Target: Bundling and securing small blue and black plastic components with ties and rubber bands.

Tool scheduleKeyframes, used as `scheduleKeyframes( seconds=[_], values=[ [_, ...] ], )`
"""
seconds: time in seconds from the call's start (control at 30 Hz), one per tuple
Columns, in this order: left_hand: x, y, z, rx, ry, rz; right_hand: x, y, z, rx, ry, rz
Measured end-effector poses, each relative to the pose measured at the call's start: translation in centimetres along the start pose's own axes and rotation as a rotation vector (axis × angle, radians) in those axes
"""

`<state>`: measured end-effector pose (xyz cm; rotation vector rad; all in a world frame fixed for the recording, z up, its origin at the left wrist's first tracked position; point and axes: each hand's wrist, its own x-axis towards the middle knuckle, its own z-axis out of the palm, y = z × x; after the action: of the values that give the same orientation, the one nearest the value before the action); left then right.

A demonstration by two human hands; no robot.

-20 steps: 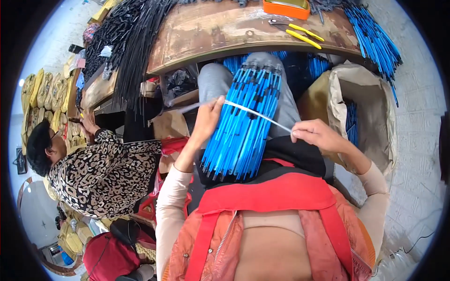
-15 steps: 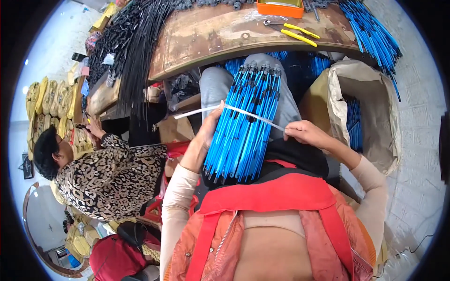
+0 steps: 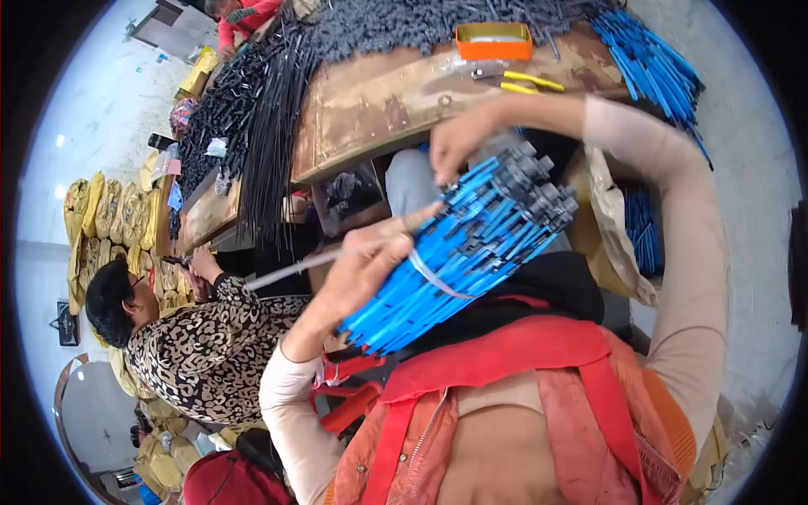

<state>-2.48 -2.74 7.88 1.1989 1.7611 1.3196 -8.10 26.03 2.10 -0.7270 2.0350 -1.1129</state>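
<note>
A wooden surface [image 3: 362, 109] spans the far side; nearer, over the lap [image 3: 555, 286], tilts the blue bundle [image 3: 484, 244]. Fingers of the left hand [image 3: 358, 271] clamp it; those of the right hand [image 3: 467, 141] curl near its far end, whether gripping I cannot tell. If the left hand eased, the pale strip [image 3: 432, 277] could slacken, letting the bundle splay.

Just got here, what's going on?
A person's left hand is against the side of a tilted bundle of thin blue rods with dark end fittings at the lap. A flat whitish strip crosses the bundle, its loose end trailing out to the left. The right hand is at the bundle's far edge; blur hides whether it grips anything. Yellow-handled pliers lie on the worn wooden table.
</note>
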Motion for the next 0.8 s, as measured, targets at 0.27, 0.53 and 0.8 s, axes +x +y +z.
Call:
scheduleKeyframes(
  seconds=[0.27,0.53,0.8],
  values=[
    [2.0,-2.7,4.7,0.383,0.086,-0.301,7.2,-5.6,4.7,-0.803,-0.238,-0.308],
    [6.8,-8.2,4.2,1.078,0.014,-0.005,3.5,-0.5,4.7,-0.881,0.288,-0.051],
    [5.3,-9.0,2.4,0.87,0.151,0.38,-1.6,1.7,7.5,-0.187,0.538,-0.045]
  ],
)
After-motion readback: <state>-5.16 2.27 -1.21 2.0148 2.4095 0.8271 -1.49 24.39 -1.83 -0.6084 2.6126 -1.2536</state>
